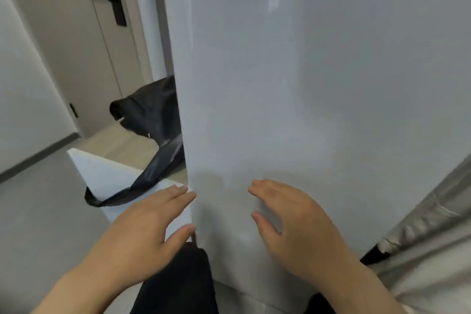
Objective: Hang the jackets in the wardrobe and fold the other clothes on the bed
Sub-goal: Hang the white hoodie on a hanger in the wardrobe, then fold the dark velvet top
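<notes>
Pale room, closed room door (pixel 96 58) at left. Over the white bed (pixel 102 171) corner a black jacket (pixel 153 115) trails floorward, partly hidden by the wardrobe door (pixel 305 84). The left hand (pixel 142 232), straight-fingered and empty, meets the panel's edge; the right hand (pixel 288 224), spread and empty, is at its face. Risk: the swinging panel snags the jacket or pinches fingertips.

Bed (pixel 102 173): only white pointed corner in view, left of centre; rest hidden behind tall pale panel. Black jacket (pixel 153 109): one dark strip lies across bed corner, end curling at near edge. Bulk bunched beyond far edge, over pale floor (pixel 122 145); contact with floor unclear, blurred.
</notes>
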